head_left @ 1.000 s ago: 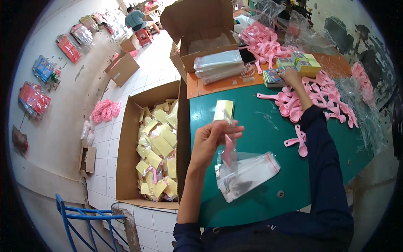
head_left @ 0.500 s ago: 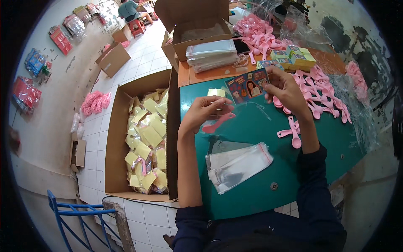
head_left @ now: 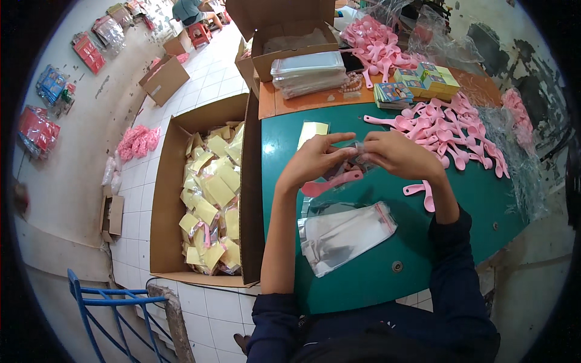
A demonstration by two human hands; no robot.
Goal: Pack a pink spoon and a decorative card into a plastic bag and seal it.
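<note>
My left hand (head_left: 318,158) is closed on a small clear plastic bag with a pink measuring spoon (head_left: 331,184) in it. The printed card (head_left: 346,167) lies at the bag, mostly hidden behind my fingers. Meeting the left at the bag's right end, my right hand (head_left: 396,150) pinches the card's edge with bent fingers; how far the card is inside cannot be made out. Below them, a loose stack of clear bags (head_left: 351,233) rests on the green table (head_left: 357,287). A pale yellow card (head_left: 313,130) lies just beyond my left hand.
Loose pink spoons (head_left: 451,133) spread at the right, with a few more (head_left: 428,196) by my right wrist. Card stacks (head_left: 392,94), bundled bags (head_left: 308,72) and an open carton (head_left: 293,51) stand at the back. A big box (head_left: 163,199) of filled packets is on the left.
My right hand has brought the printed card down and left to the bag. The hands now meet, and the card is largely covered. The spoon has shifted slightly right.
</note>
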